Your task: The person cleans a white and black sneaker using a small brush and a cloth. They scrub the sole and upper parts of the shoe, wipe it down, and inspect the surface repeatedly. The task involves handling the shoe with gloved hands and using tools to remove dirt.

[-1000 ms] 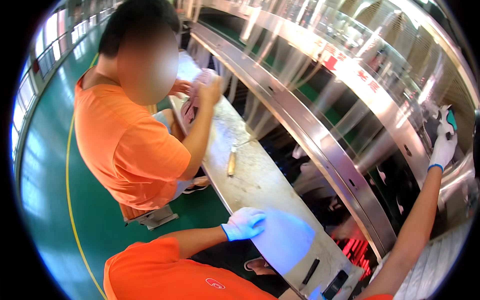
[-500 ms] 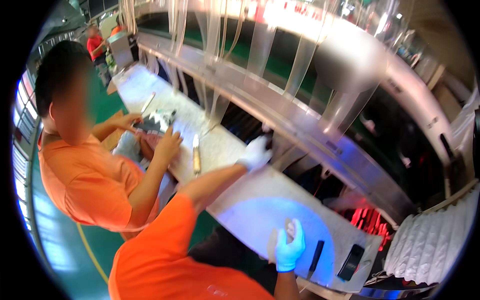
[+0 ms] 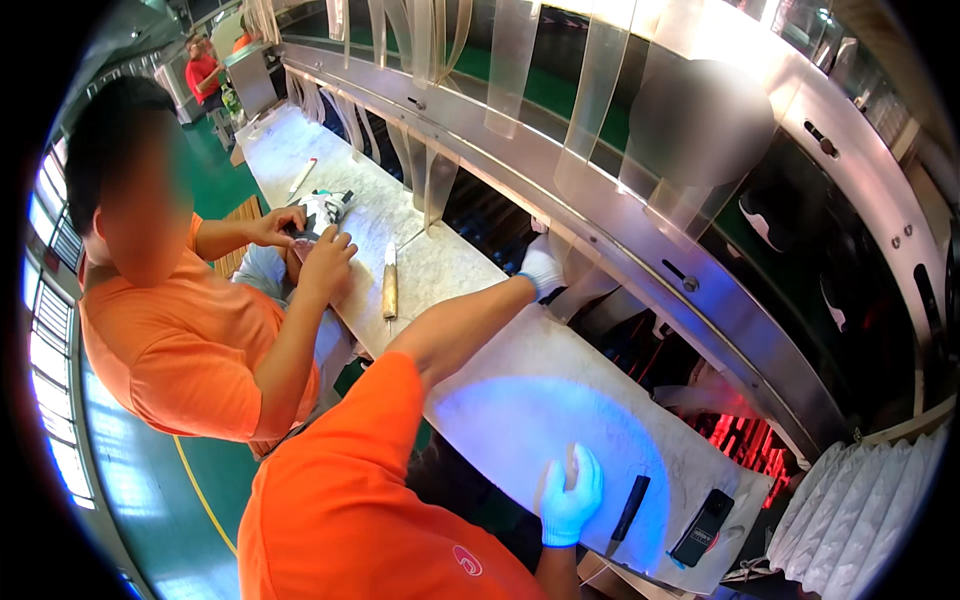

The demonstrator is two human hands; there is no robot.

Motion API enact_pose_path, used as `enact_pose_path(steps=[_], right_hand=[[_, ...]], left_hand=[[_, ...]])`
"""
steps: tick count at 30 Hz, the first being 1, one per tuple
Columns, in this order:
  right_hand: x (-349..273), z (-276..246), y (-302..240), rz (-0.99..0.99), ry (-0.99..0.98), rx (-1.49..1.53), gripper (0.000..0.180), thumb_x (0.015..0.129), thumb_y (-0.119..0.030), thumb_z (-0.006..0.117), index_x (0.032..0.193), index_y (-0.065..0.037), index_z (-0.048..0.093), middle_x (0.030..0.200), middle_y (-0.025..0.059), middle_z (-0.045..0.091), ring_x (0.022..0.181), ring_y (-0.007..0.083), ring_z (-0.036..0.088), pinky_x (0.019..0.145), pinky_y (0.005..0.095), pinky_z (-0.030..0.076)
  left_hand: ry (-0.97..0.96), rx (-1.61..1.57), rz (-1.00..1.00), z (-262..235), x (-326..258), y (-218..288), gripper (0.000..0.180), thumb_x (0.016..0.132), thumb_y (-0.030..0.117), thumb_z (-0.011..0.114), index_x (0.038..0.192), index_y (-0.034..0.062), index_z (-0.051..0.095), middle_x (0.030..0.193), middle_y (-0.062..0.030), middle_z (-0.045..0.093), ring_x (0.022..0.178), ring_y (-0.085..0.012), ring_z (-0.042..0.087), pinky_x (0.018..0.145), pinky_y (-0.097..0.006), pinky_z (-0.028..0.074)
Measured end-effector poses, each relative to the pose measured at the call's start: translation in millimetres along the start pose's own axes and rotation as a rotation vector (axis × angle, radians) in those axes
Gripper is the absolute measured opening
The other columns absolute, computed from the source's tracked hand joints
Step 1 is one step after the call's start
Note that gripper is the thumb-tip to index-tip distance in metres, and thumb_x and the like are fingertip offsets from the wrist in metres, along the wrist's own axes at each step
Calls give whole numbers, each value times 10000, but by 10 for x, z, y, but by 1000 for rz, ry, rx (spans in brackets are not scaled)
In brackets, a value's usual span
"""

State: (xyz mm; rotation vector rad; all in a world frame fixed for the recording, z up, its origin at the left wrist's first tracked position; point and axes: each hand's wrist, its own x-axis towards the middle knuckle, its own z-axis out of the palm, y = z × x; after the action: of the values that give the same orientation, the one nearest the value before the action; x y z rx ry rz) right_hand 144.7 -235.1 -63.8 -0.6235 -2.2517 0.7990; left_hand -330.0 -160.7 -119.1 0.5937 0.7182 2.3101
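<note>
Across the upper right, the view is filled by a long metal machine (image 3: 665,270), hung with clear plastic strips (image 3: 515,70). Alongside it, a pale worktop (image 3: 480,350) is set, its nearer part washed with blue light. At the left, a seated co-worker (image 3: 190,340) in orange is seen, with both hands occupied at the worktop's edge. Beyond the worktop's near end, a white pleated hose (image 3: 850,510) is placed.

The left hand (image 3: 543,268), gloved in white, is stretched to the worktop's far edge, against the machine's opening; whether anything is pinched by its partly covered fingers cannot be told. At its fingertips a small dark-and-white piece (image 3: 538,226), possibly part of a shoe, is glimpsed. The right hand (image 3: 572,500), likewise gloved, is held over the blue-lit patch, fingers loosely curved and parted from the thumb. To its right, a black phone (image 3: 703,527) is laid, and between them, nearer the hand, a slim black-handled knife (image 3: 630,508).
</note>
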Motion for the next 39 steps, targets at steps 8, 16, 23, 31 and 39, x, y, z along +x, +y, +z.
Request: enact_pose_path(steps=[8, 16, 23, 31, 39], right_hand=[[-46, -113, 89, 384, 45, 499, 417, 981, -62, 778, 1372, 65, 708, 1310, 187, 775, 1182, 296, 761, 1047, 420, 618], [712, -442, 455, 412, -241, 1580, 783, 1160, -529, 568, 1720, -1, 424, 1699, 184, 554, 1557, 305, 546, 1278, 431, 421], [581, -468, -26, 563, -364, 916, 383, 986, -150, 808, 1340, -15, 749, 1148, 33, 747, 978, 142, 682, 901, 317, 565], [331, -386, -6, 692, -197, 1175, 409, 1028, -167, 759, 1393, 1, 687, 1210, 60, 732, 1040, 170, 690, 951, 332, 567], [292, -374, 94, 644, -200, 1043, 293, 993, -190, 818, 1252, -72, 745, 960, -66, 638, 757, 39, 512, 675, 224, 414]], left_hand=[[419, 528, -436, 1212, -2472, 1468, 482, 833, 103, 955, 1239, -83, 773, 1113, -98, 802, 950, -133, 755, 869, -299, 625], [-431, 1656, 633, 1500, -3487, 1668, 699, 700, 245, 988, 1346, 66, 790, 1276, -160, 805, 1110, -373, 787, 970, -460, 616], [-412, 1707, 576, 1195, -3662, 1281, 813, 705, 219, 1013, 1444, 74, 707, 1445, -206, 714, 1291, -436, 715, 1097, -507, 589], [-172, 1488, 38, 1326, -3880, 1338, 1104, 673, 155, 1048, 1646, 76, 531, 1744, -211, 467, 1569, -373, 537, 1266, -446, 478], [-206, 1458, 55, 1290, -3905, 1389, 1161, 683, 325, 1057, 1660, 30, 504, 1745, -238, 460, 1604, -384, 483, 1314, -470, 400]])
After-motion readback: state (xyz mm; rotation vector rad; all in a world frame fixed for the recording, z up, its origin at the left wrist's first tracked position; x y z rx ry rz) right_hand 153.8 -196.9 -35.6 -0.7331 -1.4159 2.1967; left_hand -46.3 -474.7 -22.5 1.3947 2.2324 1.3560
